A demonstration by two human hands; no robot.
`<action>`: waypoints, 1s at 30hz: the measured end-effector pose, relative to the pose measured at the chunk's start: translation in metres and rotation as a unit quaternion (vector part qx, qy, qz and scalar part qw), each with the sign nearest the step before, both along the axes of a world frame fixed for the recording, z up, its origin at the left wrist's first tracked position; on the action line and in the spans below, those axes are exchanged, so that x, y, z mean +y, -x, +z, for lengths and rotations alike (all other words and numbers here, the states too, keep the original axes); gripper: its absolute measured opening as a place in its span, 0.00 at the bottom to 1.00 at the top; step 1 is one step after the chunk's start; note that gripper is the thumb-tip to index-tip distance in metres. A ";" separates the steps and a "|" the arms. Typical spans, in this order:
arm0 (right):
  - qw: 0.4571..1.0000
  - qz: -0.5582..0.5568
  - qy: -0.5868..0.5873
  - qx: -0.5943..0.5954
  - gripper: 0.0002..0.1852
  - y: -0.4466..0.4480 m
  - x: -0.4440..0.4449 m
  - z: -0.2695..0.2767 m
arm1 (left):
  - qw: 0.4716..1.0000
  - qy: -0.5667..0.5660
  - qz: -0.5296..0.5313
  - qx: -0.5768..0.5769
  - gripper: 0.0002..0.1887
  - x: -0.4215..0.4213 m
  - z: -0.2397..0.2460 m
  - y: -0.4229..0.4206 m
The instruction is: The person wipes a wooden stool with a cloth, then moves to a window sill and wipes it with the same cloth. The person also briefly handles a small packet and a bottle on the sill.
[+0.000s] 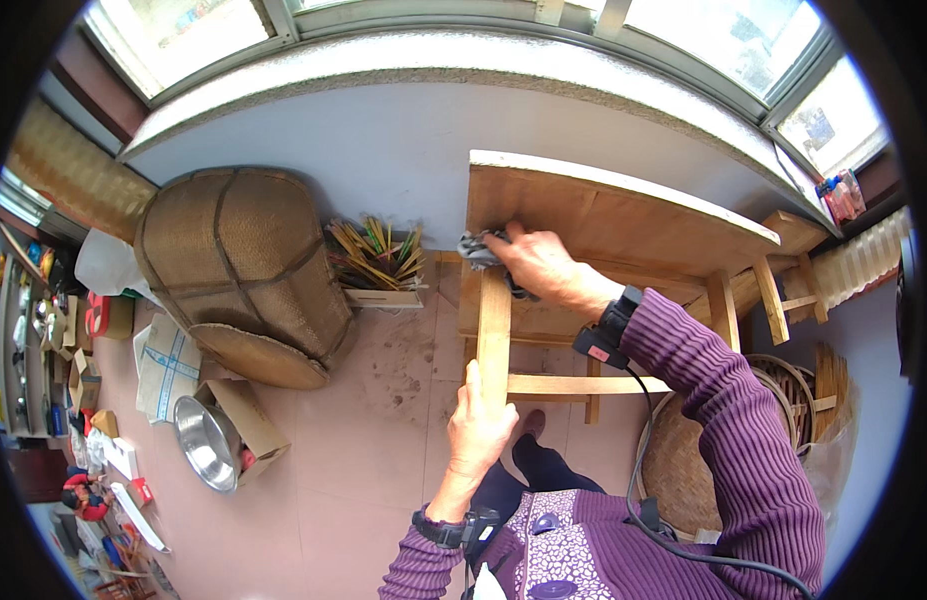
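Note:
My left hand (478, 429) grips the end of a square wooden leg (495, 330) on a tilted wooden table. The table's brown underside (628, 221) faces me, and its pale edge runs along the wall side. In my right hand (544, 264) is a bunched grey cloth (478, 249), pressed near the table's left edge where the leg joins. My fingers hide part of the cloth. A wooden stretcher (583, 385) extends rightward from the leg I grip.
Left of the table are a box of sticks (381, 298), a large woven basket (230, 262) and a metal basin (206, 442) beside a cardboard box (246, 420). Round woven trays (677, 465) stand at right. A cable (637, 465) hangs from my right wrist. Windows line the sill (463, 56).

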State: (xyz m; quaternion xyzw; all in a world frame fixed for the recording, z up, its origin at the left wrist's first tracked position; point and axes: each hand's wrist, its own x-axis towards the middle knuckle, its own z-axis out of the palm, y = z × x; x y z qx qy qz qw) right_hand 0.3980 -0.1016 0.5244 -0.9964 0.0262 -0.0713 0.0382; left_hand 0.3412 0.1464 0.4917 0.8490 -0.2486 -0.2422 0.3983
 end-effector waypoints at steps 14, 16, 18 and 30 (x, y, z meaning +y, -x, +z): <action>0.997 -0.014 -0.073 0.027 0.17 0.037 -0.023 0.070 | 0.996 0.029 -0.008 -0.082 0.45 -0.006 -0.012 -0.001; 0.997 0.039 -0.060 -0.002 0.17 0.016 -0.009 0.073 | 0.997 0.027 -0.011 -0.071 0.45 -0.009 -0.012 -0.003; 0.991 0.127 0.000 -0.031 0.14 -0.007 0.005 0.065 | 0.997 0.027 -0.012 -0.069 0.46 -0.009 -0.011 -0.003; 0.879 0.195 0.025 0.433 0.19 -0.124 0.054 -0.021 | 0.998 0.040 0.017 -0.053 0.45 -0.005 -0.012 0.007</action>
